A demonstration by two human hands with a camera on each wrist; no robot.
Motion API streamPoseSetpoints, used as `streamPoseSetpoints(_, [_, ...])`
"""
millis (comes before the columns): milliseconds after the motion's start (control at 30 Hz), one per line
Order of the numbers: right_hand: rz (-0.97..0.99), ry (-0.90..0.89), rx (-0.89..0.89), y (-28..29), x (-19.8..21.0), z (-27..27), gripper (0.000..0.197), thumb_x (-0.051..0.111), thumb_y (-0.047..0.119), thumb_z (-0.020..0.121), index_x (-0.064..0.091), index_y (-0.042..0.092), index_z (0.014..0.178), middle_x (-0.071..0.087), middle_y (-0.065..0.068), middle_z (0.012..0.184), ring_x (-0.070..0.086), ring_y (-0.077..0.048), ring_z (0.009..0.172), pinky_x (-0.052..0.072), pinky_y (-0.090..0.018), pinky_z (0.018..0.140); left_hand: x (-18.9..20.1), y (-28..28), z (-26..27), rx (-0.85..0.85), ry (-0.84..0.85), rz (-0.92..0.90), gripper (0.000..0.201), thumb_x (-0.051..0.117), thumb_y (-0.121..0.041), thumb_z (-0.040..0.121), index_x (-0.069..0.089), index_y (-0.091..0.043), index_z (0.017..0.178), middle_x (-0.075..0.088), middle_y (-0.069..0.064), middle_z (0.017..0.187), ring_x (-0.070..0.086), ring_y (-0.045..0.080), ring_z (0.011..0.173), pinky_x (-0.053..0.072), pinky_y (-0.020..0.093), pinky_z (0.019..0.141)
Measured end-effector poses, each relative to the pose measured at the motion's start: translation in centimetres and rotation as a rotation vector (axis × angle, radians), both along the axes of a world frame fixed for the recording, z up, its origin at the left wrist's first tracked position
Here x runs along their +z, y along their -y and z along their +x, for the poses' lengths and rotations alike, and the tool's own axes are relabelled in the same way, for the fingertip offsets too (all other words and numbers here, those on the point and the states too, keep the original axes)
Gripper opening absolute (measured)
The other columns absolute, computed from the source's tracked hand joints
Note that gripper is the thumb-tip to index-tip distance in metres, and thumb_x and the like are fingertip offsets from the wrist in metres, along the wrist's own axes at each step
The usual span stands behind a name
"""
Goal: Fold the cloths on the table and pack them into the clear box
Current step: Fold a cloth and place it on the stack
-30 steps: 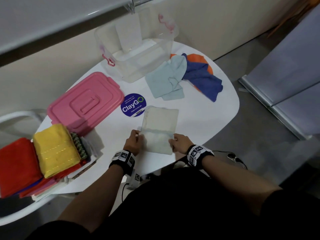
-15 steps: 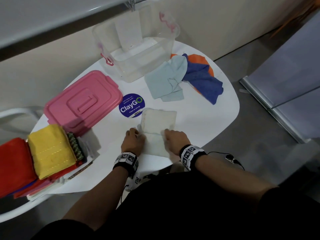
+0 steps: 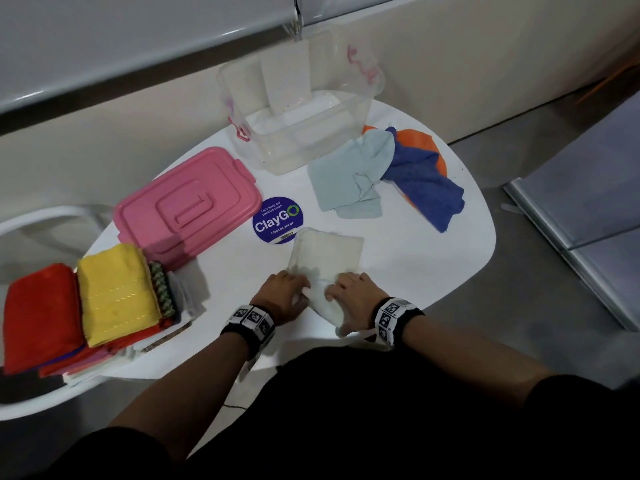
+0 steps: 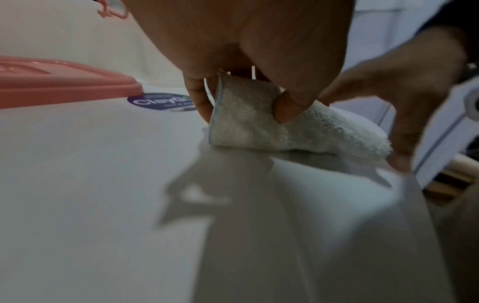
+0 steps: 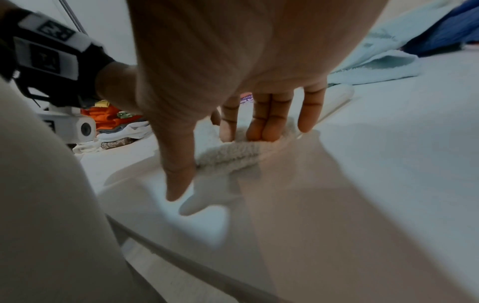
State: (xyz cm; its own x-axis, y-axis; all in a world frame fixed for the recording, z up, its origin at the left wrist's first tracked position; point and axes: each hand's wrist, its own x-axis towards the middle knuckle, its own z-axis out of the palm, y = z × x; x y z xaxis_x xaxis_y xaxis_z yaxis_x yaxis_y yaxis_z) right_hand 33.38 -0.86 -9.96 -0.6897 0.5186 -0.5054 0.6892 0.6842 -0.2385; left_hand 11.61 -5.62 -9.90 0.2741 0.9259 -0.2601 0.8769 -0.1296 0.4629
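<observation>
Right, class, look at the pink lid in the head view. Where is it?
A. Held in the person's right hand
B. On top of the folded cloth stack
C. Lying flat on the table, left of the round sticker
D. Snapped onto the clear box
C: the pink lid lies flat on the table, left of the round sticker, while the clear box stands open behind it.

dim indoor light | soft shadows | wrist views blurred | edges warped
</observation>
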Motion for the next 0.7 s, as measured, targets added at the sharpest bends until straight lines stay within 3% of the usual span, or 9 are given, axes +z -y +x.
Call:
streamPoseSetpoints(100, [-0.002,-0.072,-0.046,-1.0,-0.2,0.9,0.088,0.069,0.072,0.052,0.05,0.026,0.125,0.051,-0.003,0.118,0.048,-0.025,0.11,0.037,-0.039,0.088,1.5,-2.3,0.5,0.159,-0.034,-0.162,0.043,0.046,-0.048,0.085,0.06,-0.017,0.11,0.069,0.014,0.101,0.063,0.038,0.093,0.047,0.034,0.08])
streamPoseSetpoints(167, [-0.054,-0.189,-0.185,-2.1,0.1,1.4,0.071,0.072,0.057,0.072,0.053,0.02,0.13,0.056,-0.007,0.122,0.053,-0.028,0.112,0.04,-0.038,0.089,2.1,-3.7,0.4,0.237,0.007,-0.269,0.028,0.056,-0.04,0.091,0.065,-0.02,0.108,0.066,0.004,0.107,0.062,0.03,0.099,0.044,0.029,0.084])
streamPoseSetpoints(233, [-0.204,-0.308,-0.452,-3.7,0.9,1.8,0.053,0.069,0.04,0.086,0.055,0.017,0.131,0.065,-0.01,0.115,0.062,-0.029,0.106,0.047,-0.036,0.089,2.0,-4.6,-0.1,0.502,0.235,-0.306,0.025,0.069,-0.048,0.082,0.068,-0.028,0.098,0.068,-0.003,0.1,0.065,0.022,0.095,0.049,0.029,0.085])
streamPoseSetpoints(300, [-0.349,-0.372,-0.7,-5.6,1.4,2.1,0.043,0.066,0.035,0.09,0.056,0.017,0.127,0.072,-0.008,0.101,0.067,-0.027,0.095,0.051,-0.034,0.088,1.4,-5.1,-0.6,0.756,0.515,-0.337,0.047,0.078,-0.066,0.065,0.066,-0.035,0.099,0.074,-0.001,0.094,0.071,0.02,0.089,0.055,0.035,0.083])
streamPoseSetpoints(367, [-0.379,-0.367,-0.79,-7.2,1.3,2.2,0.041,0.065,0.037,0.091,0.058,0.014,0.123,0.072,-0.006,0.099,0.066,-0.026,0.097,0.05,-0.034,0.089,0.9,-5.2,-0.6,0.838,0.608,-0.401,0.064,0.079,-0.072,0.058,0.061,-0.033,0.105,0.076,-0.002,0.09,0.073,0.017,0.086,0.055,0.037,0.083])
streamPoseSetpoints(433, [-0.388,-0.319,-0.798,-8.4,0.7,1.9,0.038,0.063,0.038,0.092,0.055,0.007,0.112,0.067,-0.008,0.093,0.063,-0.03,0.095,0.047,-0.035,0.083,-0.1,-5.1,-0.4,0.86,0.478,-0.388,0.065,0.068,-0.076,0.062,0.061,-0.026,0.103,0.075,-0.001,0.091,0.071,0.019,0.088,0.054,0.039,0.086])
streamPoseSetpoints(533, [-0.426,-0.304,-0.82,-9.3,-0.1,1.1,0.032,0.059,0.038,0.095,0.04,0.014,0.085,0.056,-0.004,0.074,0.061,-0.03,0.081,0.042,-0.034,0.07,-1.6,-4.7,0.5,0.949,0.416,-0.288,0.051,0.056,-0.064,0.082,0.059,-0.016,0.101,0.072,0.006,0.095,0.067,0.026,0.091,0.05,0.035,0.084])
streamPoseSetpoints(600, [-0.42,-0.328,-0.843,-9.7,-0.5,0.7,0.032,0.056,0.037,0.097,0.038,0.013,0.087,0.052,-0.003,0.068,0.056,-0.028,0.075,0.038,-0.033,0.067,-1.4,-4.8,1.5,1.032,0.425,-0.267,0.037,0.055,-0.048,0.092,0.057,-0.013,0.103,0.069,0.008,0.094,0.065,0.029,0.091,0.048,0.033,0.079])
streamPoseSetpoints(700, [-0.398,-0.35,-0.858,-10.2,-0.7,0.2,0.026,0.051,0.037,0.1,0.04,0.014,0.096,0.05,0.0,0.065,0.052,-0.026,0.076,0.032,-0.03,0.067,-0.9,-5.3,2.2,1.126,0.441,-0.255,0.034,0.052,-0.043,0.097,0.057,-0.01,0.1,0.064,0.006,0.09,0.063,0.029,0.09,0.044,0.031,0.075])
